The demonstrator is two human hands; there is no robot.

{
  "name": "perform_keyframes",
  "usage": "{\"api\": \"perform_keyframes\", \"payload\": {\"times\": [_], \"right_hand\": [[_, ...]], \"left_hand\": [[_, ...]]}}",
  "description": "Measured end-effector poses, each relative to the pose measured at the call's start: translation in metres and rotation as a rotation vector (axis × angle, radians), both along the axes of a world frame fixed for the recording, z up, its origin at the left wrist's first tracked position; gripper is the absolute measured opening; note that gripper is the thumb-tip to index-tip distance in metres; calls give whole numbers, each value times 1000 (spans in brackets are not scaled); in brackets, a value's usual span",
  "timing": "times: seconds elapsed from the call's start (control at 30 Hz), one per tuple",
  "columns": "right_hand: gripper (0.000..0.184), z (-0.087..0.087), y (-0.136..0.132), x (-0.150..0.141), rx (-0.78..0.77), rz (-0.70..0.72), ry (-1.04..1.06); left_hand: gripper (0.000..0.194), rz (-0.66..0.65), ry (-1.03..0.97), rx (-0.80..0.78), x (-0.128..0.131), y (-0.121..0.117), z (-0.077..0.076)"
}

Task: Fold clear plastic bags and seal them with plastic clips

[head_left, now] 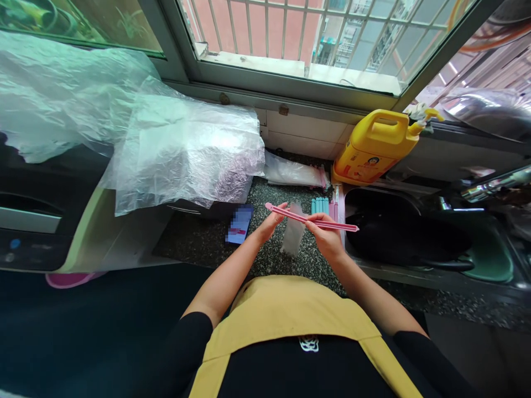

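Observation:
A long pink bag sealing clip (pixel 292 214) with a rounded left end is held level above the counter, tilting slightly down to the right. Near its left end, my left hand (pixel 270 224) grips it between thumb and fingers. My right hand (pixel 326 236) pinches it right of the middle, and the clip's far end sticks out past that hand. Below the clip, between both hands, lies a small clear plastic bag (pixel 292 235) on the speckled counter (pixel 269 260). Beyond my right hand are several teal clips (pixel 319 205) and pink clips (pixel 333 210) side by side.
A phone (pixel 239 224) lies left of my left hand. Large plastic sheeting (pixel 186 149) covers things at the left. Behind are a filled clear bag (pixel 294 171) and a yellow jug (pixel 373 149). A black wok (pixel 406 237) sits in the sink at right.

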State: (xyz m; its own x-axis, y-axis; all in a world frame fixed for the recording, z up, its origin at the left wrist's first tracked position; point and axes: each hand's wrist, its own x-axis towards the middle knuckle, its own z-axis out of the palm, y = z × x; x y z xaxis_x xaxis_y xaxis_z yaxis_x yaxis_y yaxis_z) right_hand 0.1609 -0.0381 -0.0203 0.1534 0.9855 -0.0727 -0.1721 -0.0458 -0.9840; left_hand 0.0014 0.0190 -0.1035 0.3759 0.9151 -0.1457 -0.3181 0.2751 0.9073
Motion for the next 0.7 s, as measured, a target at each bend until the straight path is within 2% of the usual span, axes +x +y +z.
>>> {"api": "perform_keyframes", "payload": {"times": [0.07, 0.17, 0.27, 0.4, 0.57, 0.7], "right_hand": [[23, 2, 0, 1, 3, 0, 1], [23, 3, 1, 4, 18, -22, -19], [24, 3, 2, 7, 27, -47, -33], [26, 2, 3, 7, 19, -63, -39], [26, 1, 4, 5, 16, -64, -61], [28, -1, 5, 5, 22, -83, -73]], "left_hand": [[88, -87, -55, -45, 4, 4, 11], [67, -159, -76, -82, 7, 2, 28], [50, -100, -90, -146, 9, -2, 39], [45, 16, -110, -180, 10, -6, 46], [47, 163, -55, -104, 11, -14, 47], [42, 161, 28, -91, 9, -24, 45]]}}
